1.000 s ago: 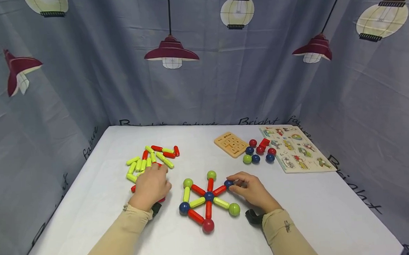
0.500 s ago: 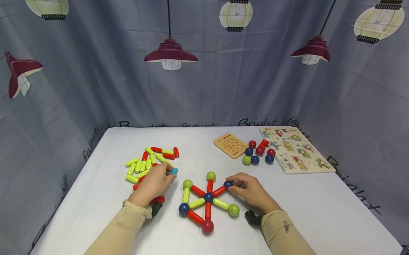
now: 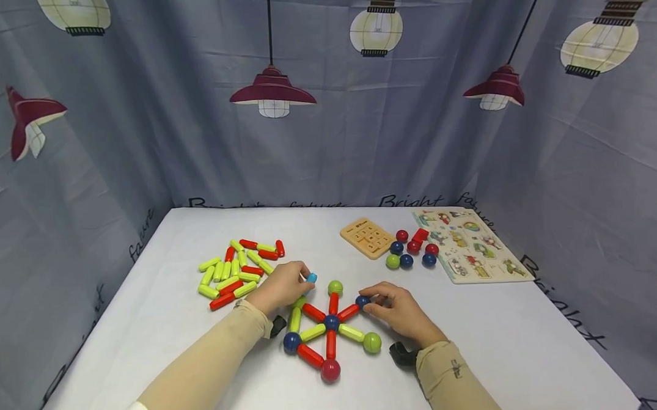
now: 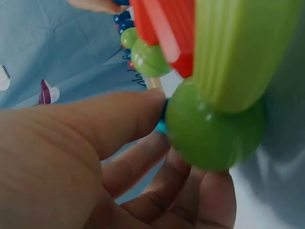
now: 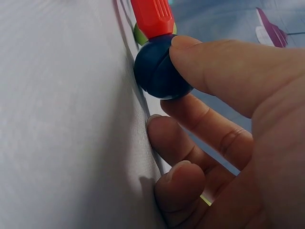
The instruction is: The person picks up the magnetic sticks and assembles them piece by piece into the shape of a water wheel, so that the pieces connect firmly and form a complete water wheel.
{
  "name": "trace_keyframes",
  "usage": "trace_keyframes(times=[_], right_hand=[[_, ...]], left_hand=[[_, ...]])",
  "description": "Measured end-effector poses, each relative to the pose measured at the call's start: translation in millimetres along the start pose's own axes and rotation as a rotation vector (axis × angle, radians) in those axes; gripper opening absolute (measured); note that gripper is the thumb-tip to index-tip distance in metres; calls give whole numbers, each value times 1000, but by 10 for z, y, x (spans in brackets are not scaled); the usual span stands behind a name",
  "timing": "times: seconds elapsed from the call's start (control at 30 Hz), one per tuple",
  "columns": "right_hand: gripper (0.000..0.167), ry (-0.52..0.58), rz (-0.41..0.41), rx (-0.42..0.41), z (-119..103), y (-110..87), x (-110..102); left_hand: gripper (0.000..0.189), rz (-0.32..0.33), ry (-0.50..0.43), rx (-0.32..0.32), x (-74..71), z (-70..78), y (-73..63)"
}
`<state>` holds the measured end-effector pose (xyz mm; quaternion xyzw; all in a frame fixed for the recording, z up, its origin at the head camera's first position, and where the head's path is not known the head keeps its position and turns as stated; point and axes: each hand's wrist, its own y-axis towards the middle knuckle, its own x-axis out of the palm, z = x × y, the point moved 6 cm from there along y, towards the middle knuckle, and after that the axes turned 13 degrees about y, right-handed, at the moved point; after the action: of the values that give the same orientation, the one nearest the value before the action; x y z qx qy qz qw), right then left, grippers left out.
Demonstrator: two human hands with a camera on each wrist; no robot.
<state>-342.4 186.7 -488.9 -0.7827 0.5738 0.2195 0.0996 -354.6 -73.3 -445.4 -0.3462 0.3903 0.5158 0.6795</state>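
My left hand pinches a small light-blue piece, mostly hidden by the fingers, so its full shape cannot be told. That hand is just behind the upper-left green ball of a flat magnetic rod-and-ball figure, partly covering it in the head view. Red and yellow-green rods spread from a blue centre ball to outer balls. At the figure's upper right, my right hand pinches a dark blue ball between thumb and finger. A red rod joins that ball.
Loose red and yellow-green rods lie at the left. Several loose balls sit at the right, beside a small wooden number board and a picture puzzle board. A red figure ball stands nearest the front.
My left hand has come out of the rod pile with the light-blue piece and moved right to the figure's upper-left ball. My right hand has kept its hold on the dark blue ball.
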Motion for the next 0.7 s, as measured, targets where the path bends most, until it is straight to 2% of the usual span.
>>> trace_keyframes(times=[0.2,0.57,0.7], right_hand=[[33,-17,12,11,3,-3,10],[32,-2,15,34,-8,-12,16],[32,3,18,41,-5,-9,13]], left_hand=[[23,-75,59,90,120,81,4],[21,-86,102,157,163,112,0],[31,-95,130,174,172,137,30]])
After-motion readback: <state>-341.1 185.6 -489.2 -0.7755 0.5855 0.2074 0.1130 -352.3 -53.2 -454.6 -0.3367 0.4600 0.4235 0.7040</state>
